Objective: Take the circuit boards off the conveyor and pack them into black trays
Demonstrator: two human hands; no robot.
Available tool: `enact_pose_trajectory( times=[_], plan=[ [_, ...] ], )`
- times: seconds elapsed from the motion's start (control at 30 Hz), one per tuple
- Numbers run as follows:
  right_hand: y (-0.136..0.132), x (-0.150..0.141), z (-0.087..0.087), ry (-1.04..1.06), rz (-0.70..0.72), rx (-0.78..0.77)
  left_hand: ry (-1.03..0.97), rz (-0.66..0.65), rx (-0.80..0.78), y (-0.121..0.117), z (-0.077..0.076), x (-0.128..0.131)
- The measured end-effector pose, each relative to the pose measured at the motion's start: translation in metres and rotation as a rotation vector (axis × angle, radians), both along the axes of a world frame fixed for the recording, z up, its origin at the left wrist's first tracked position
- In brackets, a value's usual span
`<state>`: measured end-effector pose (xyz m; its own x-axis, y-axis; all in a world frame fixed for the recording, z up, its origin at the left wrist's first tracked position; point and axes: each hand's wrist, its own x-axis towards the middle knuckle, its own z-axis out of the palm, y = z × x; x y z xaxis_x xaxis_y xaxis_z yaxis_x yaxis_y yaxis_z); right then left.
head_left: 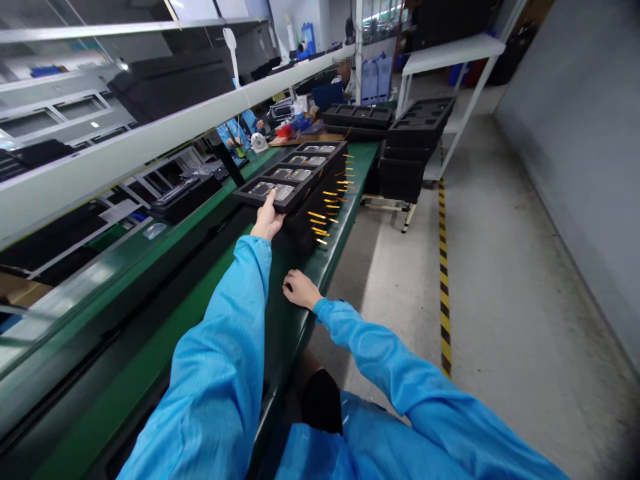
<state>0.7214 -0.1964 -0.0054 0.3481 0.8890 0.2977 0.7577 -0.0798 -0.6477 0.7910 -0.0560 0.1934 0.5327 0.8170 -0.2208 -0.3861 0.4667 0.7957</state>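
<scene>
The left hand [267, 219] is touching the black tray [314, 177], clasp unclear; the tray's length is running forward from this nearer grip; the right hand [303, 290], behind, is curling half-open.

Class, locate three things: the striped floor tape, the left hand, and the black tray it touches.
Striped floor tape [444, 280]: head view, middle of its length.
Left hand [269, 221]: head view, back of the hand.
Black tray [304, 189]: head view, right long rim.
</scene>
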Motion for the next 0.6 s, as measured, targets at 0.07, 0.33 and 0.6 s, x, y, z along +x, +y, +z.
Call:
enact_pose_trajectory(
  times=[0.07,0.33,0.6],
  plan=[
    [0.0,0.001,0.001,-0.005,0.005,-0.014,0.062,-0.002,0.012,-0.003,0.001,-0.002],
    [-0.004,0.003,0.002,-0.015,0.017,-0.021,0.392,-0.048,0.135,-0.005,0.002,-0.04],
    [-0.002,0.013,0.009,0.013,0.011,-0.039,0.29,-0.292,0.37,-0.054,-0.011,-0.122]
  ],
)
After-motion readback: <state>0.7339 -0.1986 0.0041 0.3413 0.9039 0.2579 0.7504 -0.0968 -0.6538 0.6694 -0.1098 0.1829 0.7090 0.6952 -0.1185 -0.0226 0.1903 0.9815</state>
